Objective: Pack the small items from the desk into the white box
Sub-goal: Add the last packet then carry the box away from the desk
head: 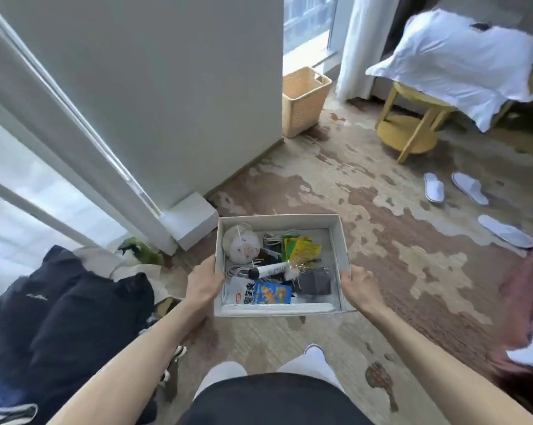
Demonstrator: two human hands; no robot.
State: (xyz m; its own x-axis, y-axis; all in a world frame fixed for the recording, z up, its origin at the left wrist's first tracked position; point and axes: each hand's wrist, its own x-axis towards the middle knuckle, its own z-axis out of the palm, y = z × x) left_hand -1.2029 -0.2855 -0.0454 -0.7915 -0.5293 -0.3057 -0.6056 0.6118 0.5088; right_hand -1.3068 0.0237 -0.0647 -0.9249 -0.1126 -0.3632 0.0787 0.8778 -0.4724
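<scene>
one white box [277, 220], open side up and level, its longer side running left to right, hangs above the carpet [412, 271]. left hand [203, 283] and right hand [355, 283] each curl round one side wall. three white slippers [434, 191] lie far right.

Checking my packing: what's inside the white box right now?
In the box: a white plush, cables, yellow-green packets, a black-capped tube, a blue snack packet and a grey pouch. Whatever lies under them is covered.

Bare forearms [136, 357], blk garment [274, 400] at waist, white trouser legs [225, 375], white shoe tip [314, 350]
</scene>
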